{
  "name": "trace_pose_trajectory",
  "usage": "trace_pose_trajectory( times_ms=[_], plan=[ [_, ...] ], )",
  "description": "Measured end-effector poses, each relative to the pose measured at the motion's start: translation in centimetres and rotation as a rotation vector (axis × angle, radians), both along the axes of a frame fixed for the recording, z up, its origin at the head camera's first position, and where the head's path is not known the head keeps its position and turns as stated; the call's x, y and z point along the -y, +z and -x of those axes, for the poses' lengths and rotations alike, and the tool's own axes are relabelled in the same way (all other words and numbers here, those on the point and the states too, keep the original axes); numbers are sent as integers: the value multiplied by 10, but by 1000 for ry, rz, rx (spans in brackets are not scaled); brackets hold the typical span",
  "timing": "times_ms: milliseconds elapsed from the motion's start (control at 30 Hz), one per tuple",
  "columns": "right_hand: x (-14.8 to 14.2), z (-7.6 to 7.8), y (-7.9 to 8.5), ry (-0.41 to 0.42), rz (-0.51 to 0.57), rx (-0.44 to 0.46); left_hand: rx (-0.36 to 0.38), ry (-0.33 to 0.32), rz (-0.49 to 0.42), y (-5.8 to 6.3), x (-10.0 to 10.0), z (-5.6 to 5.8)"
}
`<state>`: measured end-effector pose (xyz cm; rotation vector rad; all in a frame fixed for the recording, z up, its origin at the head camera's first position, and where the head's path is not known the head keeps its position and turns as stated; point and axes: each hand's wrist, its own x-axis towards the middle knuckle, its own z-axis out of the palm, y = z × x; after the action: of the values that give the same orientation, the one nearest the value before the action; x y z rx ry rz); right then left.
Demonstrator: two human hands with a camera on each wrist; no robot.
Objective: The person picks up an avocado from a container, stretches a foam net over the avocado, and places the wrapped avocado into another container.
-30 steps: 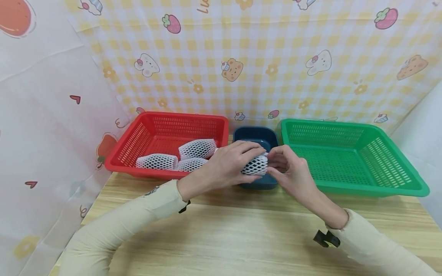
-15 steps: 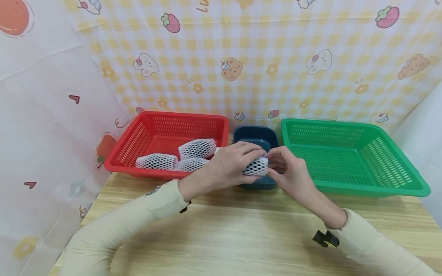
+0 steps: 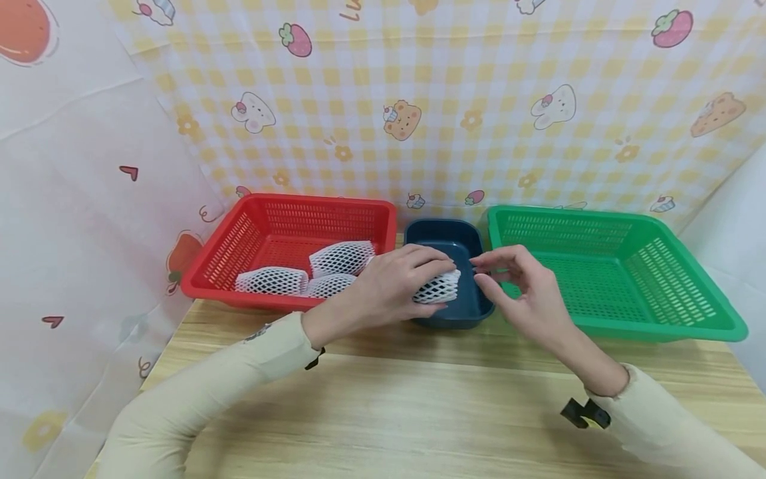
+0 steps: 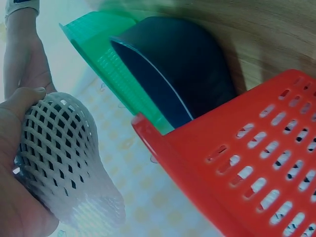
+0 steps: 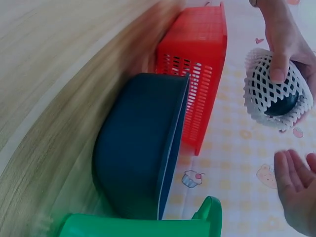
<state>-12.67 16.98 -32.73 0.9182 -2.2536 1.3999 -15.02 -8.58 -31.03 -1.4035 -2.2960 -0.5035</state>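
Note:
My left hand (image 3: 395, 283) grips a white foam fruit net (image 3: 439, 287) around a dark, rounded object, held over the navy basin (image 3: 445, 229). In the right wrist view, the net's (image 5: 256, 89) open end shows the smooth dark object (image 5: 284, 105) inside; its kind is unclear. The left wrist view shows the thumb and palm around the net (image 4: 61, 143). My right hand (image 3: 532, 296) is just right of the net, apart from it, with thumb and fingertips separated; in the right wrist view its fingers (image 5: 291, 173) look fairly straight, and I see nothing held.
On the left, a red basket (image 3: 224, 249) holds several netted objects, one being a white net (image 3: 272, 281) near its front. A green basket (image 3: 598, 279) stands to the right of the basin. All rest on a wooden table (image 3: 419, 412) before a patterned cloth (image 3: 449, 100).
My right hand has drawn away to the right from the net's end, where its fingers were touching before. The left hand, still gripping the net, has shifted very slightly left.

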Motion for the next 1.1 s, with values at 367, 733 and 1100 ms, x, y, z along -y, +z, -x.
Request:
trace_pose_trajectory(
  times_ms=[367,733,1100],
  plan=[
    [17,6,-6,187,-87,407,-56,-69,28,2,-13,-4],
    [27,4,-9,253,25,508,-44,-93,4,-3,-16,-3],
    [22,2,-10,227,112,611,301,45,-39,-4,16,1]
  ],
)
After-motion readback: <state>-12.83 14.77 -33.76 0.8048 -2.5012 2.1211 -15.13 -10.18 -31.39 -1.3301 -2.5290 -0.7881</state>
